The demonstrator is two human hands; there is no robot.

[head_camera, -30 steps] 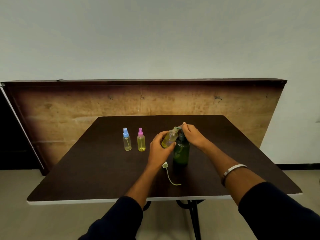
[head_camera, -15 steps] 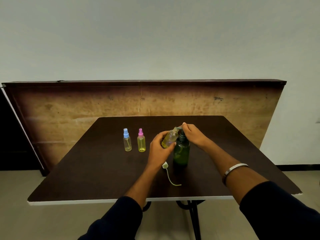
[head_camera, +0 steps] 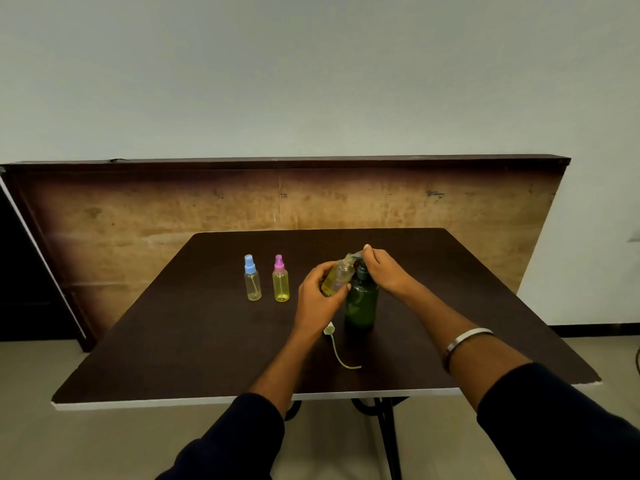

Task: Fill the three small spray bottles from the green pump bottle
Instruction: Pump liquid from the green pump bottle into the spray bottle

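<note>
behind the dark brown square counter (head_camera: 194, 344) a worn wooden board is leaning against a pale wall. on the counter, a small clear spray bottle with a blue cap (head_camera: 252, 278) and a small yellowish spray bottle with a pink cap (head_camera: 281, 279) are standing upright just beside each other, both capped and well apart from the hands. the left hand (head_camera: 317, 299) is gripping an uncapped small clear bottle holding yellow liquid (head_camera: 337, 279), tilting its mouth up toward the spout of the dark green translucent pump bottle (head_camera: 361, 303), which is standing on the counter. the right hand (head_camera: 384, 271) is resting curled over the pump head, seemingly pressing it, though the spout itself is too small to read clearly. a pale spray cap with its long dip tube (head_camera: 337, 346) is lying loose on the counter near the green bottle's base.

the third bottle looks partly filled. risks from here: the small mouth is narrow and tilted, so liquid could be missing it and running down the left fingers; a hard press could be tipping the green bottle; the loose dip tube could be getting swept off by a forearm.
</note>
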